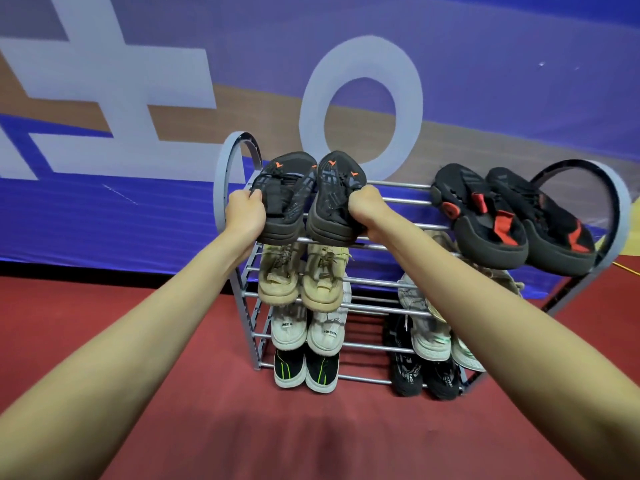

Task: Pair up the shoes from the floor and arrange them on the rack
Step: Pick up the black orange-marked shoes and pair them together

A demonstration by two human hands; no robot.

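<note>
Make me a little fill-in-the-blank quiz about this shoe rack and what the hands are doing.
1. Each hand grips one ____ shoe: left hand, right hand.
2. These shoes sit on the rack's ____ shelf.
3. The black-and-red pair lies at that shelf's ____ end.
4. Directly below the held shoes is a ____ pair.

Missing words: black; top; right; beige

head view, looking forward and down, rack [398, 184] near.
</note>
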